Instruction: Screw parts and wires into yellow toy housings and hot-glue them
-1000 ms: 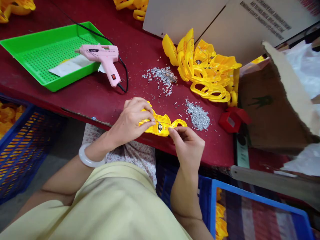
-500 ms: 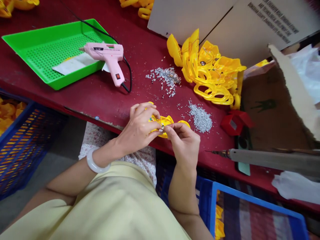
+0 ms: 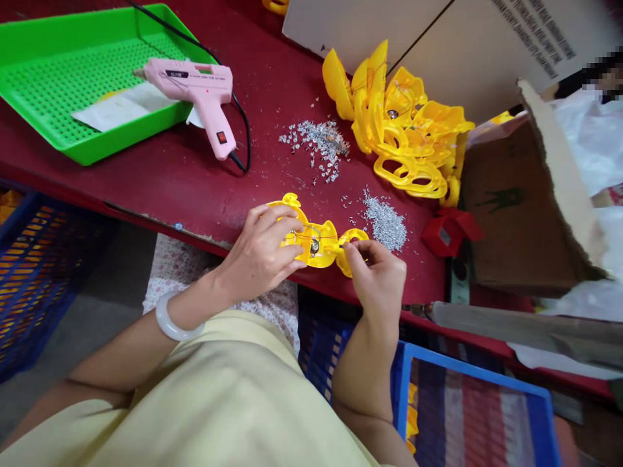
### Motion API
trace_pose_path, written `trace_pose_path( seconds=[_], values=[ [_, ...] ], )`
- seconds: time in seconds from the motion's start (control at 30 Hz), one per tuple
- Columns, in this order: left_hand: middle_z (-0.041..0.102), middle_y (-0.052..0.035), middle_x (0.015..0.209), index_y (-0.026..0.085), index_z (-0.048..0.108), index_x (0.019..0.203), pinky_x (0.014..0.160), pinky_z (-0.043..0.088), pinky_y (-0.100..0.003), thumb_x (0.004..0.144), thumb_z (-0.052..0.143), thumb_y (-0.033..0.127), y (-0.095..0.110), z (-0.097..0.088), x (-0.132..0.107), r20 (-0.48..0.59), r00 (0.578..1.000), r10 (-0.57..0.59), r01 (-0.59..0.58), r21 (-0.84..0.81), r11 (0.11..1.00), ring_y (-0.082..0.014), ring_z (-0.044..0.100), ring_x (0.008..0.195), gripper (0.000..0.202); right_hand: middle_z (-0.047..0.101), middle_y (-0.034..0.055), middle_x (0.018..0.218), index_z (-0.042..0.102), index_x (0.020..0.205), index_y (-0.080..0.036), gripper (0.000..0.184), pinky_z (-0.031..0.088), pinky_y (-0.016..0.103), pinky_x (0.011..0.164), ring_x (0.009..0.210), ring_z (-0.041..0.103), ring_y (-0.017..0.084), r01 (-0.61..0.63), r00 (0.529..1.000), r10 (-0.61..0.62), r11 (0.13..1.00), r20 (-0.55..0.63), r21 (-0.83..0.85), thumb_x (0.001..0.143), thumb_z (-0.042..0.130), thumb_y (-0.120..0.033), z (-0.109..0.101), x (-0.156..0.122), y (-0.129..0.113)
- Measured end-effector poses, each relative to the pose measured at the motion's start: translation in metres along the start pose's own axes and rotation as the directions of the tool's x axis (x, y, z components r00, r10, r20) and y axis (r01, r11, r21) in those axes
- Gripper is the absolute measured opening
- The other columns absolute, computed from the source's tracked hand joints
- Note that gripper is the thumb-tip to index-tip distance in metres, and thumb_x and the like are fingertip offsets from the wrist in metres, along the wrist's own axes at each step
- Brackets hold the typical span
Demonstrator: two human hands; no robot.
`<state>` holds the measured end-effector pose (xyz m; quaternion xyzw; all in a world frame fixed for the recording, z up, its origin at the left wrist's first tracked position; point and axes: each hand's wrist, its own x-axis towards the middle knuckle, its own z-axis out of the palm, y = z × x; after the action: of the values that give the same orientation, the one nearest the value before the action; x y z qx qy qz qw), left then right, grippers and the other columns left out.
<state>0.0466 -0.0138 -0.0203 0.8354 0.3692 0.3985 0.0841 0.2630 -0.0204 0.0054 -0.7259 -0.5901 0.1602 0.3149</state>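
Observation:
My left hand [image 3: 257,250] grips a flat yellow plastic piece [image 3: 318,243] at the table's front edge, its fingers wrapped over the piece's left part. A thin wire [image 3: 324,237] runs across the piece, past a round metal stud [image 3: 315,246] at its centre. My right hand [image 3: 377,279] sits at the piece's ring-shaped right end, and its thumb and finger pinch the wire's end. The fingers hide part of the piece.
A pink glue gun [image 3: 195,84] lies on a green tray [image 3: 63,84] on the dark red table [image 3: 170,188]. Silver metal bits [image 3: 384,220] and a heap of yellow pieces [image 3: 403,123] lie ahead. Right stand a red object [image 3: 445,233] and a cardboard box [image 3: 516,207]; a blue crate [image 3: 472,408] sits below.
My right hand has moved rightward, off the centre of the yellow piece, to its ring end, and the stud now shows. The whole view has shifted slightly.

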Motion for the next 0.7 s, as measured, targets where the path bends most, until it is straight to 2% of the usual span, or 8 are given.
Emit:
trace_pose_path(
  seconds=[0.1, 0.4, 0.57, 0.7],
  values=[
    [0.066, -0.0095, 0.113, 0.018, 0.07, 0.089, 0.101, 0.036, -0.049, 0.087, 0.065, 0.031, 0.001, 0.004, -0.003, 0.003, 1.0, 0.01, -0.01, 0.035, 0.999, -0.0288, 0.052, 0.118, 0.015, 0.068, 0.003, 0.069, 0.067, 0.076, -0.016, 0.025, 0.044, 0.028, 0.059, 0.059, 0.058, 0.014, -0.005, 1.0, 0.005, 0.999, 0.006, -0.035, 0.078, 0.062, -0.04, 0.003, 0.0, 0.004],
    [0.065, -0.0075, 0.112, 0.019, 0.069, 0.08, 0.099, 0.035, -0.046, 0.087, 0.063, 0.027, 0.001, 0.01, -0.006, -0.025, 0.999, 0.041, -0.039, 0.076, 0.996, -0.0275, 0.051, 0.117, 0.012, 0.067, 0.0027, 0.066, 0.067, 0.073, -0.017, 0.023, 0.043, 0.028, 0.059, 0.056, 0.056, 0.014, 0.004, 1.0, -0.005, 0.994, -0.006, -0.112, 0.077, 0.06, -0.039, 0.01, 0.004, 0.0],
    [0.064, -0.006, 0.108, 0.021, 0.069, 0.074, 0.1, 0.034, -0.044, 0.088, 0.062, 0.027, 0.0, 0.011, -0.006, -0.032, 0.999, 0.034, -0.031, 0.076, 0.997, -0.0259, 0.05, 0.116, 0.017, 0.067, 0.0031, 0.067, 0.065, 0.072, -0.019, 0.02, 0.04, 0.029, 0.06, 0.057, 0.055, 0.015, 0.051, 0.998, -0.056, 0.962, -0.008, -0.268, 0.077, 0.06, -0.037, 0.011, 0.006, -0.003],
    [0.064, -0.0051, 0.107, 0.022, 0.07, 0.074, 0.101, 0.033, -0.043, 0.089, 0.06, 0.028, -0.001, 0.012, -0.006, -0.034, 0.999, 0.037, -0.035, 0.054, 0.998, -0.0249, 0.05, 0.116, 0.019, 0.065, 0.0026, 0.067, 0.061, 0.07, -0.02, 0.014, 0.035, 0.028, 0.059, 0.057, 0.053, 0.014, 0.162, 0.984, -0.175, 0.893, 0.006, -0.42, 0.078, 0.057, -0.03, 0.016, 0.005, -0.006]
  ],
)
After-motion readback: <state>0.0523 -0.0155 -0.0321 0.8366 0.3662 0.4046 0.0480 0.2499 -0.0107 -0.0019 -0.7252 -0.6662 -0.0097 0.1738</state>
